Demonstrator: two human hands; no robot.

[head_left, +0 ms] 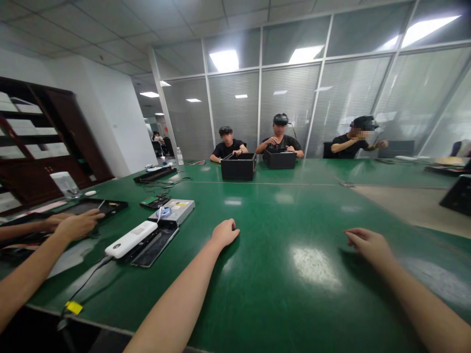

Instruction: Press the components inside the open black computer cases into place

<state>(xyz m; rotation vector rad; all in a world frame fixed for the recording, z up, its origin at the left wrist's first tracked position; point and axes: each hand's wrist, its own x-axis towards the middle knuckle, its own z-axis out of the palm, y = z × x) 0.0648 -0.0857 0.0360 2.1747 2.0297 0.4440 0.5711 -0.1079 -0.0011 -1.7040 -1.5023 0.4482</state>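
Observation:
My left hand (225, 234) rests on the green table (272, 294) near the middle, its fingers curled in and nothing visible in them. Farther right, my right hand (368, 246) is held just over the tabletop, with a shadow below it. Its fingers are drawn together, and no object shows between them. Nearest to my left hand are a silver drive-like box (180, 212) and a dark flat tray (154, 247). A white power strip (131, 239) lies beside them, with its cable running toward the front edge.
At far left, another person's hands (79, 224) work over a black frame (114, 207). Across the table, two people handle black boxes (238, 167) (279, 160), and a third person sits farther right. A yellow tag (74, 307) is on the cable.

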